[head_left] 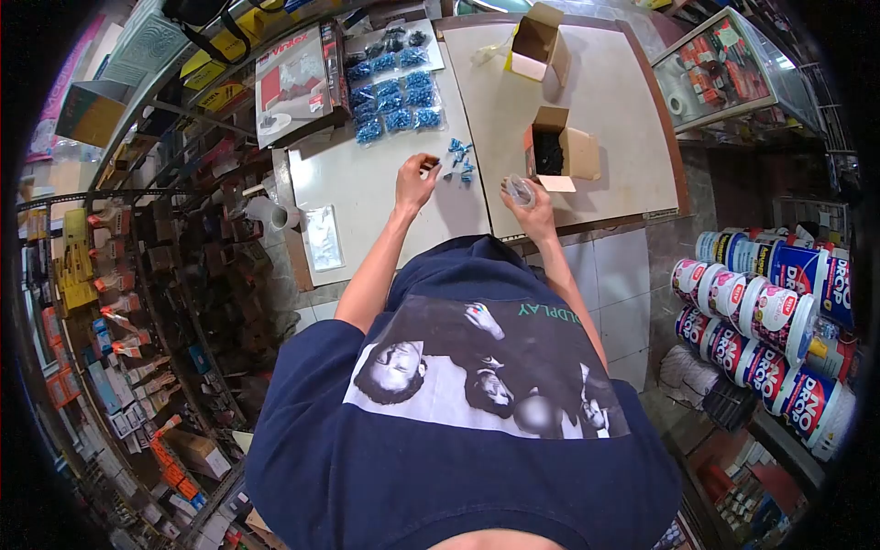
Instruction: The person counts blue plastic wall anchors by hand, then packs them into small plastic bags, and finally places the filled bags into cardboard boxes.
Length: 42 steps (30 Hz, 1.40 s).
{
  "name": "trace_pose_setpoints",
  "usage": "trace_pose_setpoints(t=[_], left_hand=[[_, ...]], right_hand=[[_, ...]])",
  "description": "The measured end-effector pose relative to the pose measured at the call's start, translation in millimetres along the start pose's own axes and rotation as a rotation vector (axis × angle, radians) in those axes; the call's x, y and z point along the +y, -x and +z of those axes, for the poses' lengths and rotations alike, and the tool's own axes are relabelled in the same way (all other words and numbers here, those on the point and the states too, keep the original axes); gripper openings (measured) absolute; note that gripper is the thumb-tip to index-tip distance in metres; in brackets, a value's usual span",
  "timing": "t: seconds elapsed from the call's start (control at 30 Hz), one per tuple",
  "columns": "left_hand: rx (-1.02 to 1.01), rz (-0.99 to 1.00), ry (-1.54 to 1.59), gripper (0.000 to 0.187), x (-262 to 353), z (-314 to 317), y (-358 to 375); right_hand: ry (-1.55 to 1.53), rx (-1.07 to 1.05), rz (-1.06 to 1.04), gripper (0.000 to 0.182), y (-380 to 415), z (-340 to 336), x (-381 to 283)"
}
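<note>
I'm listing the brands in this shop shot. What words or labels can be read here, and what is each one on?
"DROP": on the stacked paint buckets, partly cut off.
"DPLAY": seen upside down on the dark T-shirt, the start hidden by a fold.
Red lettering on the white box: too blurred to read.
Packets on the shelves: too small to read.
Cardboard box and blue-part bags: no print visible.

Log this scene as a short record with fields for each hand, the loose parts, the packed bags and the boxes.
left hand: raised over the table, fingertips pinched, contents too small to tell
right hand: holds a small clear plastic bag
loose parts: blue plastic pieces between the hands
packed bags: filled blue bags in rows, far left
boxes: open cardboard box by right hand; second box farther back
surface: white table
</note>
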<state>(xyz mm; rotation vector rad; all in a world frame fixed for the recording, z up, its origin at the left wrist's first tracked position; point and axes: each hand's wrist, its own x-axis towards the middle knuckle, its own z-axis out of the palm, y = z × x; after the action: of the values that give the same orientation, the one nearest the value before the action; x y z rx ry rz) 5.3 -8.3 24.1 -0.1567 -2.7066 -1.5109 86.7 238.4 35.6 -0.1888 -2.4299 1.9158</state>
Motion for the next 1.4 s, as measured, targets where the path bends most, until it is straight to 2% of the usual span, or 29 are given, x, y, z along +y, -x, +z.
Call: trace_pose_setpoints(t=[0.07,0.13,0.27,0.3,0.37,0.5,0.6,0.63,0.7,0.73,0.77,0.8,0.9,0.93,1.2,1.27,1.33,1.4], left_hand=[[-0.001,0.069,0.081,0.014,37,-5,-7],[0.001,0.138,0.163,0.014,74,-8,-10],[-0.257,0.359,0.293,0.014,124,-14,0],[-0.307,0.426,0.309,0.015,130,-12,3],[-0.337,0.506,0.292,0.018,140,-11,7],[-0.338,0.452,0.254,0.025,134,-9,6],[-0.249,0.255,0.192,0.029,89,1,-4],[-0.253,0.257,0.193,0.029,70,5,-7],[-0.215,0.151,-0.019,0.031,34,11,-9],[-0.217,0.153,-0.018,0.031,12,14,-6],[-0.247,0.127,-0.157,0.032,-11,18,-3],[-0.277,0.101,-0.296,0.034,-18,19,-1],[-0.289,0.060,-0.413,0.036,-28,24,9],[-0.277,0.066,-0.424,0.029,-26,26,11],[-0.222,0.014,-0.443,0.020,-25,32,11],[-0.196,0.023,-0.438,0.019,-28,31,10],[-0.237,-0.085,-0.134,0.020,-22,28,5],[-0.228,-0.013,-0.055,0.020,-6,23,1]], right_hand=[[0.015,-0.017,-0.023,0.042,-2,4,-1],[0.023,-0.027,-0.048,0.032,-4,7,-9],[0.020,-0.040,-0.035,0.031,-8,10,-4],[-0.066,-0.065,0.002,0.035,-9,9,0],[-0.152,-0.085,0.038,0.039,-10,8,6],[-0.180,-0.054,0.001,0.040,-12,7,21],[-0.080,-0.015,-0.007,0.037,-8,2,12],[-0.027,-0.009,0.000,0.034,-7,0,7],[-0.033,-0.002,-0.005,0.034,-7,-4,12],[-0.012,-0.001,-0.008,0.034,-5,-6,11],[0.009,0.000,-0.010,0.034,-4,-8,11],[0.010,0.002,-0.010,0.034,-2,-9,11],[0.013,0.029,-0.015,0.034,0,-12,14],[0.015,0.031,-0.008,0.034,1,-13,15],[0.055,0.014,-0.007,0.034,-1,-6,14],[0.055,0.049,-0.006,0.045,-2,-4,14],[0.041,0.014,0.016,0.040,-3,-5,6],[0.026,-0.021,0.039,0.036,-4,-3,2]])
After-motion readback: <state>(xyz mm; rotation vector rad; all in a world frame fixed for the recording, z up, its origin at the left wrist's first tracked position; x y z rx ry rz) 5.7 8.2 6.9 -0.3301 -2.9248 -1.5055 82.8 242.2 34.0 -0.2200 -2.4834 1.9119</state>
